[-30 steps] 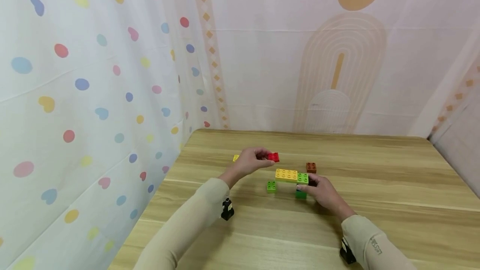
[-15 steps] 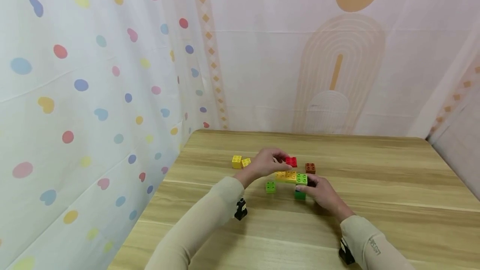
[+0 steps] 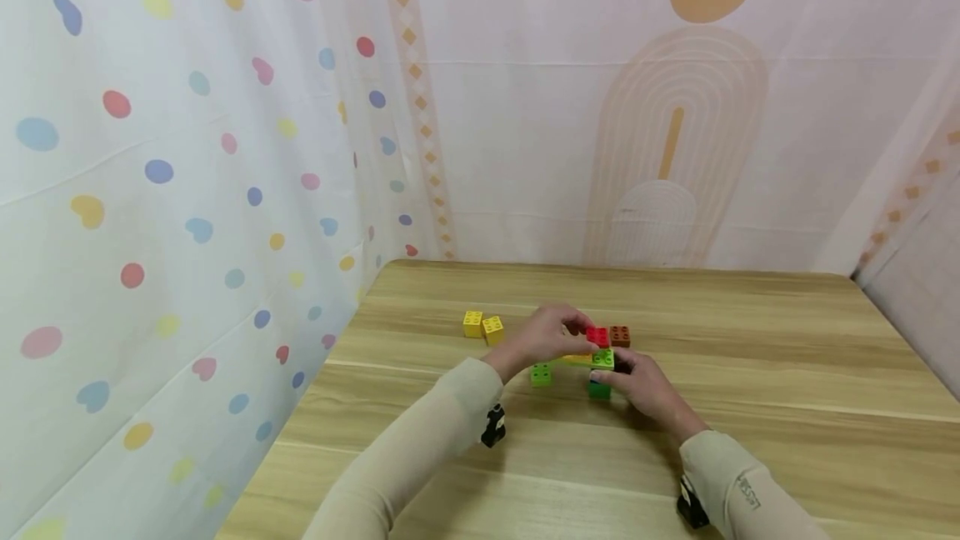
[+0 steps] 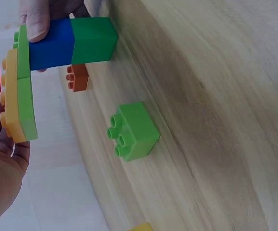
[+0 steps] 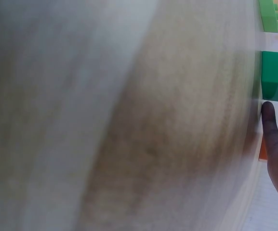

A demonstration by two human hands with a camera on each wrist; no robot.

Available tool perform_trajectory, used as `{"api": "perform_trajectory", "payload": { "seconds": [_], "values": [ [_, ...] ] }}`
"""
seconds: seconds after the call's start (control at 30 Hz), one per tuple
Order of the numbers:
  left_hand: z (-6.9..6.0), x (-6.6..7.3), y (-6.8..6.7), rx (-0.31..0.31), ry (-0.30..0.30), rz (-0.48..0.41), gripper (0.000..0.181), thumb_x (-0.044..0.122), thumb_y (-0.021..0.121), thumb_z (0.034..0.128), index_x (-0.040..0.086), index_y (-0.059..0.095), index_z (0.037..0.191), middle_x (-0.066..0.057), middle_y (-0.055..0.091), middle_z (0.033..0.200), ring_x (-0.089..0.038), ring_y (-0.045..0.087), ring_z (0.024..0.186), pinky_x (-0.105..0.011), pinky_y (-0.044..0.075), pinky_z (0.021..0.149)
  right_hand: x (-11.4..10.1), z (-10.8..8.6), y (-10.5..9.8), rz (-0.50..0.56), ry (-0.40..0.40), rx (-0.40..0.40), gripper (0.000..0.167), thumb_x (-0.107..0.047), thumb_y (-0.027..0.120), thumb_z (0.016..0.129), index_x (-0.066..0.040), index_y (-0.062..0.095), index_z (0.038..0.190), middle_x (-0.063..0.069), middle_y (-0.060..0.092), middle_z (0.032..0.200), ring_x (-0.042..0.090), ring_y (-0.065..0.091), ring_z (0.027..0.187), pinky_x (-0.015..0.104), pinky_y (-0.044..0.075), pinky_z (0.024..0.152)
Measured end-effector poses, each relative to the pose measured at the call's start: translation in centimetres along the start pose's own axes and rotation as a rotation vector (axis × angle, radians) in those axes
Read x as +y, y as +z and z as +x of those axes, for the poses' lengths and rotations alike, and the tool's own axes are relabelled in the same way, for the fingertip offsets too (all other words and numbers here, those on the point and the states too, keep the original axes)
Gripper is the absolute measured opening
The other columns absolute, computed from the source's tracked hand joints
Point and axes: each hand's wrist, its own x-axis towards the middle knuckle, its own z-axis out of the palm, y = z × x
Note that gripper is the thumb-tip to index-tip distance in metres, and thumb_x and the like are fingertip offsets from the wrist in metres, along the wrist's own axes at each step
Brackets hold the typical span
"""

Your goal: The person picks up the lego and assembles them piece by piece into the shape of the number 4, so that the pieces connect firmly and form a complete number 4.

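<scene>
My left hand [image 3: 551,332] pinches a red toy brick [image 3: 597,337] just above the right end of a built piece. A small gap shows between the red brick and the studs in the left wrist view. The built piece has a dark green brick [image 4: 94,41] at the bottom and a blue brick [image 4: 52,43] on it. Across the top runs a light green layer [image 4: 27,108], sticking out to the left, with a yellow-orange brick [image 4: 12,96] over part of it. Thumb and fingers of my right hand [image 3: 647,386] grip this stack around the blue brick.
A loose light green brick [image 3: 540,375] lies left of the stack, under the overhang. Behind the stack sits a brown brick [image 3: 620,335]. Two yellow bricks, one [image 3: 472,323] beside the other [image 3: 492,330], lie at the back left of the wooden table [image 3: 750,340].
My left hand has carried the red brick rightward and down, from behind the yellow-orange brick to over the light green end. My right hand stays on the stack.
</scene>
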Motion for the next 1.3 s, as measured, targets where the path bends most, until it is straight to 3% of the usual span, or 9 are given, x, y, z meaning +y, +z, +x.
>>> {"api": "perform_trajectory", "payload": {
  "seconds": [0.33,0.67,1.3],
  "values": [
    [0.2,0.1,0.9,-0.022,0.016,-0.001,0.028,0.027,0.081,0.0846,0.013,0.072,0.107,0.010,0.067,0.100,-0.009,0.059,0.094,-0.025,0.050,0.081,0.4,0.2,0.1,0.033,-0.005,0.009,0.045,-0.029,0.071,0.094,-0.007,0.062,0.133,0.012,0.062,0.128,0.027,0.056,0.113,0.049,0.045,0.095],
    [0.1,0.4,1.2,-0.045,0.008,0.054,0.030,0.027,0.080,0.0858,0.013,0.071,0.110,0.009,0.066,0.104,-0.006,0.059,0.097,-0.024,0.049,0.084,0.0,-0.1,0.0,0.009,-0.015,0.006,0.048,-0.034,0.072,0.092,-0.010,0.063,0.133,0.010,0.064,0.125,0.024,0.057,0.107,0.043,0.047,0.090],
    [0.1,0.8,1.3,-0.062,0.005,0.111,0.027,0.024,0.080,0.0852,0.012,0.072,0.108,0.009,0.065,0.099,-0.006,0.057,0.086,-0.021,0.048,0.074,0.2,-0.1,0.0,-0.009,-0.008,0.005,0.046,-0.035,0.071,0.093,-0.008,0.065,0.129,0.010,0.065,0.123,0.025,0.058,0.110,0.046,0.047,0.093]
  ]
}}
